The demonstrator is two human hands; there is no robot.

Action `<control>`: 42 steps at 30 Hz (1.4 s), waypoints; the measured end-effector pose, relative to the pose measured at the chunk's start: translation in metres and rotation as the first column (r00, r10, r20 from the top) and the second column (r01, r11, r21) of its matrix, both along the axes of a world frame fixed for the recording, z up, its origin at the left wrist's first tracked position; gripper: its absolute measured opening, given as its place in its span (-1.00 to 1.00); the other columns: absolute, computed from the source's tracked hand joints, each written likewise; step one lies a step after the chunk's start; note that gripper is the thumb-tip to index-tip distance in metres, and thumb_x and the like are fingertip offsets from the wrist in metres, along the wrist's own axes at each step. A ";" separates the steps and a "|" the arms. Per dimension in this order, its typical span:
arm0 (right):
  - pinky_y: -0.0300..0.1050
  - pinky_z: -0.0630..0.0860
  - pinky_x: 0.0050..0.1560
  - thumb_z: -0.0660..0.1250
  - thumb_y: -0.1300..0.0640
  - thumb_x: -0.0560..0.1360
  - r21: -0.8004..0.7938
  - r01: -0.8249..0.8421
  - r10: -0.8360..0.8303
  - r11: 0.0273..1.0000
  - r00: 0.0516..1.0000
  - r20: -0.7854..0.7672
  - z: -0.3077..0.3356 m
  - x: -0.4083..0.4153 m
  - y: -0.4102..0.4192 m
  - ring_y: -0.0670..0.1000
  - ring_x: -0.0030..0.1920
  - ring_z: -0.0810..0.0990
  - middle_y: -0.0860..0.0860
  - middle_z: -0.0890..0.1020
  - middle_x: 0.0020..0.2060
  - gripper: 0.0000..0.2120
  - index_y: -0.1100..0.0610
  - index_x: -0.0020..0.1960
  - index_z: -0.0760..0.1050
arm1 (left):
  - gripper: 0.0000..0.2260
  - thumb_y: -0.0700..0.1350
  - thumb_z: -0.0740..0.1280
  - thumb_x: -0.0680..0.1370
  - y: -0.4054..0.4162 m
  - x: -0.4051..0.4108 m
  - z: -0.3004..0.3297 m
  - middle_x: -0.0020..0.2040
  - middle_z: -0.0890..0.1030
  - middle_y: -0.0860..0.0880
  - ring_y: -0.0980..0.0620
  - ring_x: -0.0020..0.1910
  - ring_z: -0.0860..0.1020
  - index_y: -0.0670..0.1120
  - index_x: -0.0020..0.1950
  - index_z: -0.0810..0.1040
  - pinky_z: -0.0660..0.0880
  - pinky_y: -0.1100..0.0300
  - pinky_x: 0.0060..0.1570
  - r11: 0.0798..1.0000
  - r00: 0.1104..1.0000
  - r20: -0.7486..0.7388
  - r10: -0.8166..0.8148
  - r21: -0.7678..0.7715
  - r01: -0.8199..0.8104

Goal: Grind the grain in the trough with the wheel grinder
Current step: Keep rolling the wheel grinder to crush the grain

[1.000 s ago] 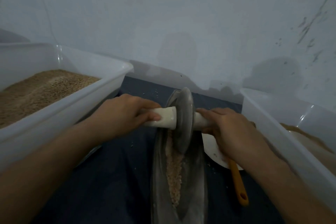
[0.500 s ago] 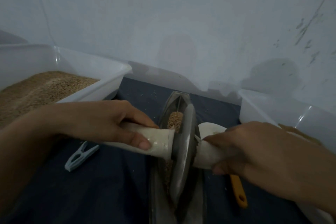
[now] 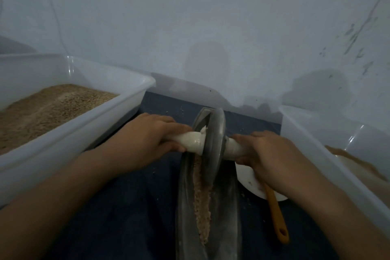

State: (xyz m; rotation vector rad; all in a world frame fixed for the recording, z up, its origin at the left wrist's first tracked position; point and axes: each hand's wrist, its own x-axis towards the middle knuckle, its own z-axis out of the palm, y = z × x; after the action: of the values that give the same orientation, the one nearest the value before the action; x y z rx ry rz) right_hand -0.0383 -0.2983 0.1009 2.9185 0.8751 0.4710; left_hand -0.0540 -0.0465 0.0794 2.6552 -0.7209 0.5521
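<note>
wheel grinder (image 3: 214,141) sits at the trough's (image 3: 228,207) far end; trough runs straight toward me; left hand (image 3: 147,139) and right hand (image 3: 266,154) both grip its handles, equally near

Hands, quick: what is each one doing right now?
Left hand: closed around the left handle of the wheel grinder.
Right hand: closed around the grinder's right handle.

Dull grey metal wheel (image 3: 214,143), trough (image 3: 228,207); glossy plastic tubs (image 3: 84,133).
</note>
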 end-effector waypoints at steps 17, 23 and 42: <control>-0.23 0.32 -0.08 0.21 0.02 0.57 0.088 0.045 -0.035 0.995 0.993 -0.111 0.000 -0.002 -0.001 -0.07 0.09 0.46 -0.09 0.51 0.07 -0.57 -0.23 0.40 0.26 | -0.65 0.09 0.30 0.50 -0.004 -0.005 0.000 0.08 0.58 0.13 0.10 0.03 0.55 0.22 0.29 0.46 0.44 0.13 0.03 0.995 0.996 0.010 0.093 0.043 -0.094; -0.22 0.28 -0.04 0.19 -0.01 0.57 0.065 0.020 -0.017 0.998 0.999 -0.041 -0.002 -0.002 0.001 -0.07 0.11 0.40 -0.08 0.49 0.10 -0.62 -0.16 0.38 0.28 | -0.61 0.03 0.36 0.48 -0.002 0.002 -0.004 0.06 0.60 0.08 0.09 0.00 0.56 0.13 0.31 0.47 0.43 0.19 -0.01 1.000 0.999 0.038 0.021 -0.022 -0.020; -0.23 0.29 0.07 0.21 0.03 0.58 0.128 0.036 -0.030 0.991 0.998 -0.049 -0.008 0.006 -0.001 -0.07 0.17 0.38 -0.08 0.47 0.18 -0.55 -0.17 0.43 0.22 | -0.61 0.09 0.27 0.53 -0.009 0.001 -0.003 0.17 0.56 0.10 0.07 0.11 0.52 0.16 0.36 0.40 0.37 0.20 0.06 0.989 0.989 0.075 0.126 0.066 -0.131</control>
State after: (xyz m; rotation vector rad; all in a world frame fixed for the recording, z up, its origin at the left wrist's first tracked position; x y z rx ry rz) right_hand -0.0319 -0.2993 0.0934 3.0682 0.8295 0.4762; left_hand -0.0532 -0.0559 0.0763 2.7752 -0.6023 0.6690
